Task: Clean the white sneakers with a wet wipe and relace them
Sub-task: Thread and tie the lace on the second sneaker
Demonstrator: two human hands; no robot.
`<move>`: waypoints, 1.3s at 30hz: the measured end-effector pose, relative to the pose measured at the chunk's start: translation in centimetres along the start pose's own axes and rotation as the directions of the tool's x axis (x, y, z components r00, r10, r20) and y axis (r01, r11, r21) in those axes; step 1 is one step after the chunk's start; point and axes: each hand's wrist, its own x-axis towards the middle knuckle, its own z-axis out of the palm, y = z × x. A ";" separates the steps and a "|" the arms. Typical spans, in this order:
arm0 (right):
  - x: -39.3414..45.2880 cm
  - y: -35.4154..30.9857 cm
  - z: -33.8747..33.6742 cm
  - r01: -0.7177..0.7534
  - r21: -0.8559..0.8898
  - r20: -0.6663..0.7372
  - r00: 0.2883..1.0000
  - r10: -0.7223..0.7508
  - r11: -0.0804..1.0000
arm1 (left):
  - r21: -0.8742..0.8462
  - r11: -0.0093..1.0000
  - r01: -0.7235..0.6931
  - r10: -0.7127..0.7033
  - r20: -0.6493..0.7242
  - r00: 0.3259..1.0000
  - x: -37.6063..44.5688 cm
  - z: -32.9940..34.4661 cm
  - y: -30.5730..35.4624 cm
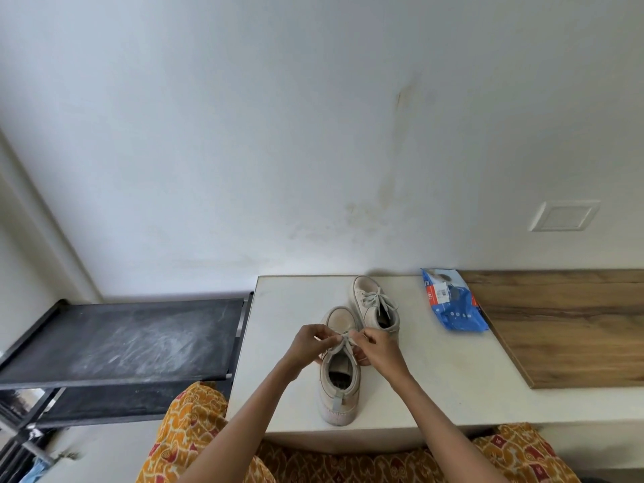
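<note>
Two white sneakers stand on the white table point(285, 308). The near sneaker point(338, 385) has its heel toward me and its toe pointing away. My left hand point(310, 345) and my right hand point(378, 346) meet over its tongue, each pinching a loop of its grey lace point(345, 339). The far sneaker point(374, 306) sits behind and to the right, with its lace tied in a bow. A blue wet wipe pack point(453, 305) lies to the right of the shoes.
A wooden board point(564, 325) covers the table's right part. A dusty black rack point(122, 339) stands to the left, lower than the table. A white wall rises right behind the table. Orange patterned cloth point(195, 423) covers my lap at the front edge.
</note>
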 end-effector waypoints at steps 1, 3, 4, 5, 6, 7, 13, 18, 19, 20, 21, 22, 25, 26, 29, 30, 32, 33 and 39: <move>-0.2 -0.2 0.0 -0.002 -0.006 -0.012 1.000 0.002 1.000 | -0.013 1.000 0.002 -0.003 -0.006 1.000 0.0 0.2 -0.1; -0.5 -0.8 0.0 -0.012 -0.037 -0.044 0.999 0.010 0.999 | -0.032 0.999 0.019 -0.020 -0.011 1.000 0.1 0.3 -0.1; -0.4 -0.9 0.1 -0.023 -0.041 -0.057 0.998 0.021 0.999 | -0.035 0.999 0.030 -0.030 -0.007 1.000 0.3 0.1 -0.2; -0.3 -0.7 0.2 -0.036 -0.040 -0.062 0.998 0.034 0.999 | -0.037 0.999 0.040 -0.040 0.003 0.999 0.3 -0.2 -0.3; -0.2 -0.5 0.3 -0.050 -0.034 -0.061 0.997 0.048 0.998 | -0.040 0.998 0.048 -0.048 0.015 0.999 0.4 -0.6 -0.3; -0.3 -0.4 0.3 -0.065 -0.021 -0.052 0.997 0.064 0.998 | -0.049 0.997 0.055 -0.054 0.026 0.998 0.3 -0.9 -0.4; -0.1 0.6 0.9 -0.082 0.018 -0.079 0.993 0.084 0.996 | -0.062 0.996 0.063 -0.061 0.025 0.998 0.0 -0.7 -0.2; -0.6 0.3 0.6 -0.005 -0.088 -0.070 0.998 -0.001 0.996 | 0.033 0.999 0.036 -0.038 0.056 0.998 0.4 -0.8 0.0; -0.7 0.0 0.5 0.011 -0.099 -0.066 0.998 -0.018 0.995 | 0.058 0.998 0.031 -0.034 0.059 0.998 0.5 -0.7 0.0; -0.8 -0.1 0.5 0.028 -0.115 -0.067 0.997 -0.036 0.993 | 0.077 0.997 0.025 -0.029 0.053 0.998 0.5 -0.6 0.0; -0.8 -0.2 0.5 0.043 -0.140 -0.072 0.996 -0.053 0.989 | 0.085 0.996 0.022 -0.025 0.035 0.999 0.6 -0.6 0.1; -0.9 -0.3 0.6 0.048 -0.168 -0.079 0.995 -0.062 0.985 | 0.081 0.996 0.025 -0.026 0.009 1.000 0.7 -0.5 0.1; -0.9 -0.5 0.8 0.029 -0.235 -0.112 0.992 -0.056 0.972 | 0.025 0.998 0.059 -0.057 -0.073 0.996 0.5 -0.1 -0.2; -0.9 -0.5 0.9 0.024 -0.249 -0.127 0.990 -0.057 0.968 | -0.001 0.997 0.075 -0.075 -0.089 0.993 0.4 0.0 -0.3; -1.1 -0.6 1.1 0.003 -0.239 -0.158 0.986 -0.042 0.971 | -0.065 0.991 0.116 -0.121 -0.090 0.989 0.3 0.1 -0.6; -1.2 -0.6 1.2 -0.010 -0.221 -0.172 0.985 -0.029 0.975 | -0.076 0.989 0.128 -0.135 -0.091 0.987 0.3 0.2 -0.6; -1.2 -0.6 1.4 -0.034 -0.185 -0.192 0.981 -0.002 0.982 | -0.078 0.986 0.148 -0.156 -0.106 0.982 0.4 0.3 -0.5; -1.2 -0.6 1.5 -0.044 -0.169 -0.190 0.982 0.012 0.985 | -0.071 0.986 0.153 -0.161 -0.110 0.981 0.4 0.3 -0.5; -0.2 -0.3 1.6 -0.077 -0.037 -0.118 0.990 0.072 0.996 | -0.025 0.982 0.186 -0.186 0.024 0.982 0.8 -0.7 0.7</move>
